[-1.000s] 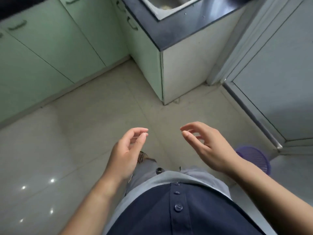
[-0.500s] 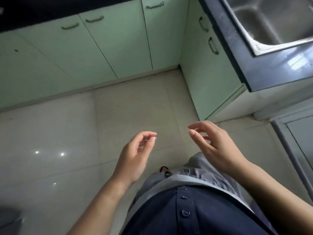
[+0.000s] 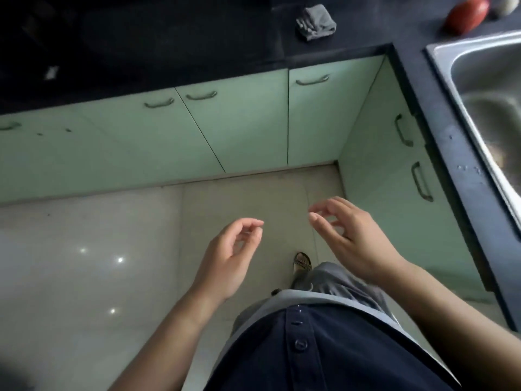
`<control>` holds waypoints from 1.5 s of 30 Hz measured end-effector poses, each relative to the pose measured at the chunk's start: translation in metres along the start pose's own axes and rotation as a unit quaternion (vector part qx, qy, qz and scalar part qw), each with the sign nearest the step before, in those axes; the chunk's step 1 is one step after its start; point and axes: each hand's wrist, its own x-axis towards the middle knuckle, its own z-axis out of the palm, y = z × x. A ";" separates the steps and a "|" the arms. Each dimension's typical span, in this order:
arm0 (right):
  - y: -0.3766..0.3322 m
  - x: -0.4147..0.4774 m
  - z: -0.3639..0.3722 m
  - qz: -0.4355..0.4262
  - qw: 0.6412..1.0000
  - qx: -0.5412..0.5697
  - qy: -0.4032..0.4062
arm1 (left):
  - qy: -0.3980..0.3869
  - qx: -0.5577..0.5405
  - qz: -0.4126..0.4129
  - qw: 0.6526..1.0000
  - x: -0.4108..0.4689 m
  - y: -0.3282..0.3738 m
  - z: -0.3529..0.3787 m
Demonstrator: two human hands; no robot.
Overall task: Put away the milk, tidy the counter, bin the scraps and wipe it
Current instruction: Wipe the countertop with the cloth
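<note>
My left hand (image 3: pixel 229 256) and my right hand (image 3: pixel 349 238) hang in front of my waist over the floor, fingers loosely curled and apart, both holding nothing. A crumpled grey cloth (image 3: pixel 315 21) lies on the dark counter (image 3: pixel 169 43) at the top, well beyond both hands. A red, tomato-like object (image 3: pixel 466 13) rests on the counter at the top right, behind the steel sink (image 3: pixel 490 108). No milk or scraps are in view.
Pale green cabinet doors (image 3: pixel 242 128) with metal handles run under the L-shaped counter, meeting in a corner ahead. Glossy floor tiles (image 3: pixel 84 263) spread to the left. One sandalled foot (image 3: pixel 302 262) shows below my hands. A small white scrap-like item (image 3: pixel 51 72) lies on the counter's left part.
My view has swung left and upward, from the counter's end and a door to the cabinet corner, bringing the counter top, cloth and sink into view. Both hands kept the same empty, loose pose.
</note>
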 end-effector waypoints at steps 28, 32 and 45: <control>0.011 0.514 -0.112 0.052 0.991 -0.066 0.104 | -0.106 0.240 0.123 0.957 0.581 0.109 -0.050; 0.040 0.561 -0.132 0.086 0.985 -0.109 0.099 | -0.096 0.374 0.107 0.916 0.614 0.102 -0.036; 0.105 0.627 -0.122 0.197 0.965 -0.161 0.064 | -0.119 0.462 0.051 0.877 0.625 0.075 -0.014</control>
